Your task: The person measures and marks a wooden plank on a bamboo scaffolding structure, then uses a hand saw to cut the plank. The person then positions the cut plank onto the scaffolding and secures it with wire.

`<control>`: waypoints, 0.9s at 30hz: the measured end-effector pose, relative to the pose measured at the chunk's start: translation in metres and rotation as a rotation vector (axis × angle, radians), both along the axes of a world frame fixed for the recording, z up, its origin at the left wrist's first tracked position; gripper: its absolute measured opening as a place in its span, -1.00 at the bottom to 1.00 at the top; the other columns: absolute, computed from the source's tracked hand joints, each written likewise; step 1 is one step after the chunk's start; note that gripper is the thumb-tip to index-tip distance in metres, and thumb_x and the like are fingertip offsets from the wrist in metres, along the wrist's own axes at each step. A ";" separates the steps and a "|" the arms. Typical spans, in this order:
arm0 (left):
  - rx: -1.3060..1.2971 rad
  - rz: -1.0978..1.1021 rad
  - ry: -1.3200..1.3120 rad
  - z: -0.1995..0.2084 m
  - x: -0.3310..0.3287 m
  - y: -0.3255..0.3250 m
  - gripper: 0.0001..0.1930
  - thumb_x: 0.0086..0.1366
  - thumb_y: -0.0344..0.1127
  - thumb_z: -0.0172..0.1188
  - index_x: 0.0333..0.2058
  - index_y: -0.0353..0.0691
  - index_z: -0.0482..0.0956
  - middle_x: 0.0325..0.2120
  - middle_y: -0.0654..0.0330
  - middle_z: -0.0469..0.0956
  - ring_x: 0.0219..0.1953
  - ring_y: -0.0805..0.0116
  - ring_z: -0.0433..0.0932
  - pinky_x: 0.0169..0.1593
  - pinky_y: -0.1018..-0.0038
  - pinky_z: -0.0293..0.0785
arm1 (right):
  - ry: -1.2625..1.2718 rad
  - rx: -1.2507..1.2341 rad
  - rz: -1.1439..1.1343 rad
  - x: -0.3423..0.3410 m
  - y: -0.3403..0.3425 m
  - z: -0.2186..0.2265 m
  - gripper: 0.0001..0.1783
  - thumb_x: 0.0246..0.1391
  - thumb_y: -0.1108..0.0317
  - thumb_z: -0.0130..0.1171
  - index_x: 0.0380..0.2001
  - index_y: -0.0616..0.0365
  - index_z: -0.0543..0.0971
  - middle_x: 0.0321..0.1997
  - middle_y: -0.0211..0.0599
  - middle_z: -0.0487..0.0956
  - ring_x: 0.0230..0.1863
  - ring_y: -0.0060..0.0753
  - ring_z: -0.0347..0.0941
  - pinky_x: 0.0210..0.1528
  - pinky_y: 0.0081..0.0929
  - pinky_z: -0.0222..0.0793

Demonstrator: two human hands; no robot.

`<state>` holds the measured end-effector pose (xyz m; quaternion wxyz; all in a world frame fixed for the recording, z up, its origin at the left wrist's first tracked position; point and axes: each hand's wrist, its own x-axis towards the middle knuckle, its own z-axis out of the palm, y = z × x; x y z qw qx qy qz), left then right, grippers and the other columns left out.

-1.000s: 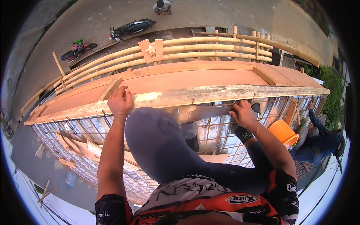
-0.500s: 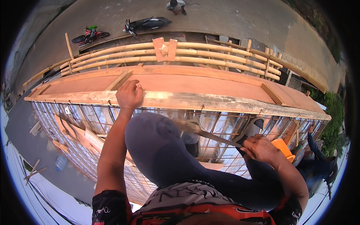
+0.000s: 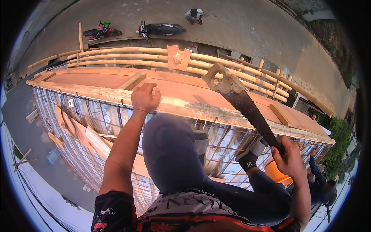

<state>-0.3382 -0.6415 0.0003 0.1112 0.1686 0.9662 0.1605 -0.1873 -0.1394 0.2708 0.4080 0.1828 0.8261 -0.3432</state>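
Observation:
My right hand [image 3: 290,156] is closed around the narrow tip end of a handsaw. The handsaw's dark toothed blade [image 3: 249,110] slants up and away from it, and its worn wooden handle [image 3: 228,83] is at the far end, above the formwork. My left hand [image 3: 146,97] rests on the long wooden beam [image 3: 185,106] along the near edge of the formwork, beside a short cross batten [image 3: 132,82]. Its fingers lie over the wood with the thumb apart, holding nothing.
A rebar grid [image 3: 220,149] spreads below my legs, with loose boards [image 3: 83,131] at left. Bamboo poles [image 3: 127,57] run beyond the formwork. An orange container [image 3: 276,173] and another person [image 3: 320,178] are at right. Motorcycles [image 3: 164,29] and a person [image 3: 194,16] are on the road below.
The handsaw has swung up from low beside my knee, its handle now over the formwork. My right hand has shifted slightly right. My left hand stays on the beam; the view has shifted.

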 end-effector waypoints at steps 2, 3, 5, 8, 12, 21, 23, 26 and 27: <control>0.009 -0.010 0.014 0.000 -0.001 0.004 -0.84 0.30 -0.19 0.34 -0.21 -0.05 0.75 -0.44 0.24 0.67 -0.41 0.08 0.69 -0.24 0.15 0.60 | 0.091 0.049 -0.024 0.004 -0.002 -0.037 -0.87 0.18 0.49 0.22 -0.25 0.30 0.50 -0.40 0.09 0.59 -0.34 0.15 0.59 -0.21 -0.07 0.47; 0.008 -0.013 0.023 0.002 -0.002 0.005 -0.85 0.31 -0.20 0.34 -0.21 -0.06 0.75 -0.45 0.25 0.67 -0.41 0.12 0.70 -0.24 0.17 0.60 | 0.120 0.079 -0.026 0.002 0.003 -0.063 -0.86 0.16 0.50 0.19 -0.24 0.31 0.49 -0.38 0.09 0.60 -0.29 0.15 0.60 -0.17 -0.08 0.48; 0.011 -0.003 0.044 0.004 -0.002 0.005 -0.85 0.31 -0.20 0.35 -0.21 -0.06 0.75 -0.46 0.26 0.67 -0.41 0.13 0.70 -0.24 0.17 0.60 | 0.037 0.069 -0.108 -0.019 0.003 -0.106 -0.83 0.17 0.43 0.17 -0.22 0.31 0.51 -0.32 0.12 0.65 -0.20 0.20 0.63 -0.07 -0.06 0.51; 0.042 0.004 0.054 0.000 -0.001 0.003 -0.83 0.28 -0.17 0.35 -0.22 -0.05 0.76 -0.42 0.22 0.67 -0.40 0.01 0.67 -0.26 0.13 0.60 | -0.002 0.134 -0.028 -0.041 0.010 -0.189 -0.74 0.24 0.35 0.15 -0.11 0.32 0.60 -0.19 0.19 0.72 -0.08 0.21 0.69 0.02 -0.01 0.55; 0.063 0.019 0.044 -0.001 0.001 0.001 -0.83 0.26 -0.17 0.36 -0.23 -0.05 0.76 -0.40 0.20 0.67 -0.40 -0.04 0.66 -0.27 0.13 0.60 | -0.156 0.240 0.197 -0.080 0.004 -0.276 -0.66 0.32 0.26 0.11 -0.03 0.28 0.69 -0.05 0.21 0.75 0.06 0.16 0.71 0.15 -0.01 0.59; 0.041 -0.047 0.040 0.001 -0.004 0.003 -0.82 0.24 -0.20 0.37 -0.21 -0.06 0.77 -0.37 0.22 0.67 -0.39 0.01 0.66 -0.25 0.17 0.61 | -0.173 0.443 0.520 -0.092 -0.013 -0.387 -0.66 0.32 0.25 0.17 0.00 0.17 0.76 0.04 0.10 0.78 0.13 0.13 0.73 0.17 0.02 0.63; 0.044 -0.064 0.026 0.002 -0.007 0.007 -0.82 0.27 -0.24 0.34 -0.18 -0.08 0.76 -0.44 0.22 0.64 -0.41 0.07 0.66 -0.25 0.18 0.58 | -0.173 0.420 0.515 -0.084 -0.009 -0.408 -0.66 0.31 0.28 0.14 0.00 0.17 0.76 0.05 0.10 0.78 0.12 0.13 0.73 0.17 0.02 0.63; 0.035 -0.085 0.016 0.005 -0.006 0.008 -0.82 0.29 -0.26 0.31 -0.16 -0.10 0.76 -0.48 0.22 0.62 -0.42 0.10 0.65 -0.25 0.19 0.56 | -0.211 0.400 0.455 -0.082 -0.010 -0.430 -0.62 0.32 0.30 0.07 0.04 0.18 0.76 0.11 0.14 0.76 0.18 0.14 0.71 0.22 0.00 0.61; 0.031 -0.097 0.018 0.005 -0.008 0.009 -0.82 0.30 -0.27 0.31 -0.16 -0.10 0.76 -0.48 0.22 0.62 -0.42 0.10 0.65 -0.24 0.19 0.56 | -0.213 0.404 0.417 -0.080 -0.009 -0.439 -0.61 0.33 0.30 0.06 0.05 0.19 0.75 0.12 0.15 0.75 0.20 0.14 0.70 0.23 0.00 0.61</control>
